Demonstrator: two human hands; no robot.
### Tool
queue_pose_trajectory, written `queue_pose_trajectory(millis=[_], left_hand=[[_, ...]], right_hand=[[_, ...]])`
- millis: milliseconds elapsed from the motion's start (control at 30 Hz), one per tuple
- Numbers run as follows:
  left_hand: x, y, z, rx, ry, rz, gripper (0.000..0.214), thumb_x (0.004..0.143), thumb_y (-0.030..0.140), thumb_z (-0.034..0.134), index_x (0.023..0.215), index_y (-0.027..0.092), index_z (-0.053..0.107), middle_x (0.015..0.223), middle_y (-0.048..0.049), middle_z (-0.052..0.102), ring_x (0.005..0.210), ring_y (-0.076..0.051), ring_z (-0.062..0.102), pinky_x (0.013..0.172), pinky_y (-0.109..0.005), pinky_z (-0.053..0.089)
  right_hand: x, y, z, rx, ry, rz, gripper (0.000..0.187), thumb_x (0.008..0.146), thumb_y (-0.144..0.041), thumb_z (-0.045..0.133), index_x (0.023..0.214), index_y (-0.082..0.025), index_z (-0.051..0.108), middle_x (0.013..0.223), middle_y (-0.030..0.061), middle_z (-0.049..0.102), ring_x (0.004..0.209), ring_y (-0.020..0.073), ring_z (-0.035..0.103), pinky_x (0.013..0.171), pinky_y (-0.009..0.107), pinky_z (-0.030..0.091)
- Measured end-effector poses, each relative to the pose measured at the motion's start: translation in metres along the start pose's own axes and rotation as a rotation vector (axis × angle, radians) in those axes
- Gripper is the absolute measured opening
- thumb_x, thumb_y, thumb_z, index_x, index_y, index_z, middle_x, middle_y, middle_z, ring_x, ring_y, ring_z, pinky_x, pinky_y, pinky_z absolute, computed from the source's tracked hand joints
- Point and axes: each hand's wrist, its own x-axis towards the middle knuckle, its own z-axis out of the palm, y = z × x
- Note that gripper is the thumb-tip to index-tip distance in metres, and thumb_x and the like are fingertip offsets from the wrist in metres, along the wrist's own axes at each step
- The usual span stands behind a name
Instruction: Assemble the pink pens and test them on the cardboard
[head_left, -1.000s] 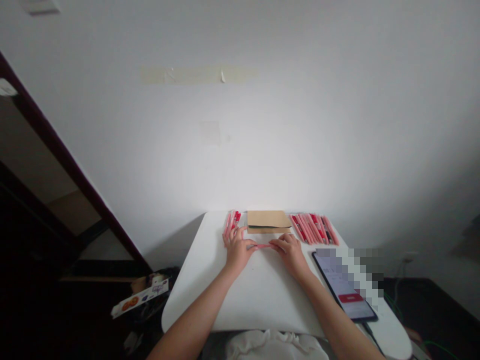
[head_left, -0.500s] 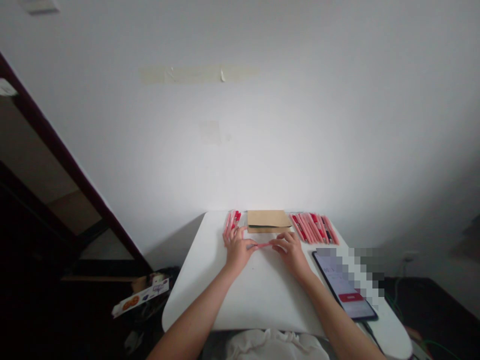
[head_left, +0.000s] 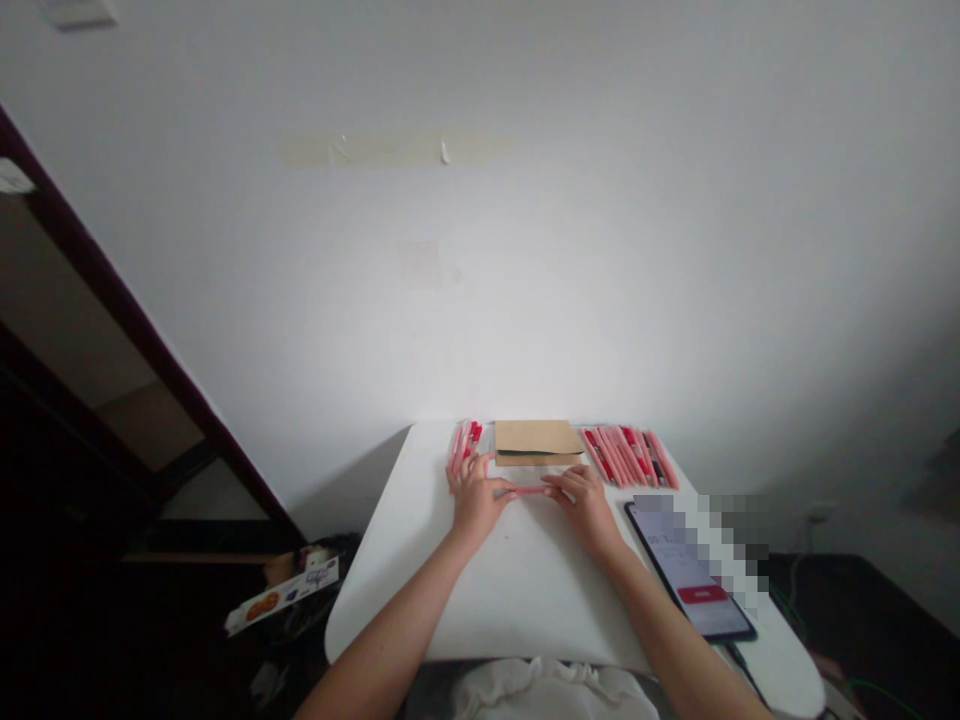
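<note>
In the head view, pinched a slim pink item [head_left: 531, 491] crosswise over the tabletop [head_left: 517, 590], near the brown envelope [head_left: 534, 437], with left hand [head_left: 475, 503] and right hand [head_left: 583, 506] nearly closed toward opposite ends, best steadied by light, even pressure.

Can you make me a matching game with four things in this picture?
1. Pink stick
2. Brown paper piece
3. Phone
4. Larger pink-and-red row

A. Beside the right forearm
B. Pinched between left hand and right hand
C. Just beyond the phone
D. Middle of the far edge of the table

Pairs: 1-B, 2-D, 3-A, 4-C
</note>
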Motion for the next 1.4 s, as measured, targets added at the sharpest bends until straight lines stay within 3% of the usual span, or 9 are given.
queue_pose_trajectory(millis=[467,800,1100,1400], left_hand=[[-0.0004,0.0040,-0.0033,-0.001,-0.033,-0.017,0.010,0.073,0.032,0.079,0.082,0.037,0.079,0.139,-0.0001,0.056,0.136,-0.032,0.037,0.117,-0.063,0.011],[-0.0006,0.0035,-0.0031,-0.009,-0.048,-0.002,0.008,0.075,0.032,0.078,0.082,0.036,0.079,0.140,0.0000,0.055,0.136,-0.031,0.035,0.119,-0.061,0.009],[0.0001,0.0033,-0.0019,-0.013,-0.039,0.021,0.010,0.074,0.032,0.079,0.082,0.038,0.079,0.138,-0.0002,0.055,0.134,-0.030,0.038,0.118,-0.061,0.015],[0.0003,0.0006,0.0012,-0.008,-0.032,0.017,0.014,0.073,0.032,0.080,0.085,0.039,0.078,0.139,0.0005,0.055,0.134,-0.030,0.039,0.118,-0.062,0.012]], right_hand=[[0.0010,-0.0053,-0.0010,0.177,0.056,0.020,0.025,0.089,-0.035,0.058,0.103,-0.026,0.075,0.095,0.0092,0.071,0.098,0.0284,0.058,0.089,0.050,0.050],[0.0012,-0.0050,0.0015,0.200,0.068,0.040,0.030,0.089,-0.048,0.059,0.097,-0.024,0.076,0.089,0.0088,0.071,0.093,0.0274,0.059,0.086,0.047,0.050],[0.0018,-0.0024,0.0028,0.272,0.140,0.082,0.034,0.087,-0.048,0.061,0.108,-0.023,0.072,0.098,0.0098,0.070,0.097,0.0256,0.061,0.090,0.045,0.050],[0.0030,-0.0066,-0.0019,0.263,0.214,0.089,0.031,0.088,-0.045,0.061,0.106,-0.022,0.070,0.101,0.0108,0.069,0.100,0.0265,0.060,0.093,0.046,0.048]])
